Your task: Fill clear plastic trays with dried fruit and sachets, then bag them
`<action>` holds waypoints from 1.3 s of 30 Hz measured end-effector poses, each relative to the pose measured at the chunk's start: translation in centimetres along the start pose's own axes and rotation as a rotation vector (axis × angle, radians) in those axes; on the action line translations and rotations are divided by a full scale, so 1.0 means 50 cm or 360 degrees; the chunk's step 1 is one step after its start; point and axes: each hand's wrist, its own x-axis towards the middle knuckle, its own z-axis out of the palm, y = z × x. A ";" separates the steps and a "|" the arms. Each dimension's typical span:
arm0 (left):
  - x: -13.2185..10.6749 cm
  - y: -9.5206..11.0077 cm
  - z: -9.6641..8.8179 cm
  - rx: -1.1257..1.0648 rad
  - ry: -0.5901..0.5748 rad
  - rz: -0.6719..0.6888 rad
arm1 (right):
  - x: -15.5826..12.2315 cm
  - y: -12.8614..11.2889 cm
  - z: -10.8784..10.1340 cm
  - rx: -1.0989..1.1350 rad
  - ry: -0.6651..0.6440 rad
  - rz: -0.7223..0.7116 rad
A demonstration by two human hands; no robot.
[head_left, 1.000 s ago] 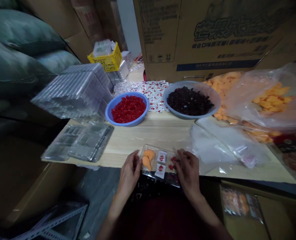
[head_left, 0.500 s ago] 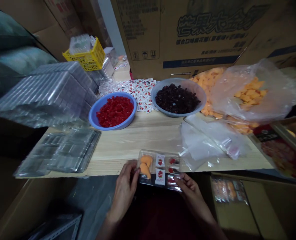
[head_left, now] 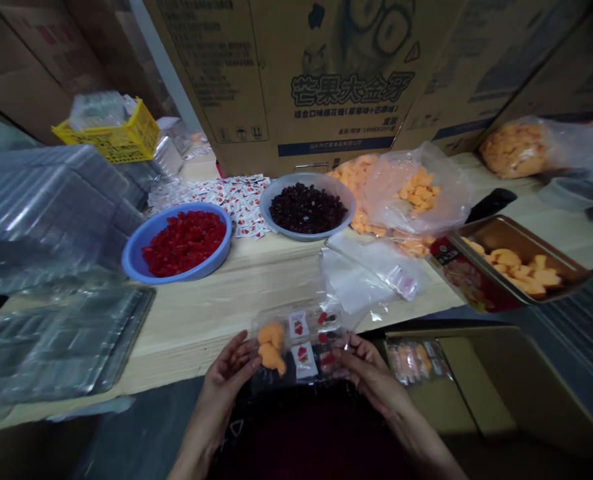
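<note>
A clear plastic tray (head_left: 299, 343) with orange fruit pieces, two small white-and-red sachets and some red and dark bits is lifted off the table's front edge. My left hand (head_left: 229, 373) grips its left end and my right hand (head_left: 366, 370) grips its right end. Both hands have their fingers curled round the tray's rim. Behind on the wooden table (head_left: 226, 300) stand a blue bowl of red pieces (head_left: 181, 243) and a grey bowl of dark dried fruit (head_left: 306, 207), with a pile of sachets (head_left: 231, 197) between them.
Stacks of clear trays (head_left: 51, 200) fill the left side. Clear bags (head_left: 371, 270) and a bag of orange pieces (head_left: 411, 193) lie at right, beside a metal pan (head_left: 516, 263). A cardboard box with filled trays (head_left: 416, 360) sits below right. Big cartons stand behind, with a yellow basket (head_left: 111, 133).
The filled tray has come off the table edge toward me, held at both ends. My view has swung to the right, so the metal pan and the box below now show.
</note>
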 end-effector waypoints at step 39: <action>0.033 0.032 -0.030 -0.0766 0.0143 -0.0253 | 0.171 -0.088 0.002 -0.3090 0.0491 -0.0519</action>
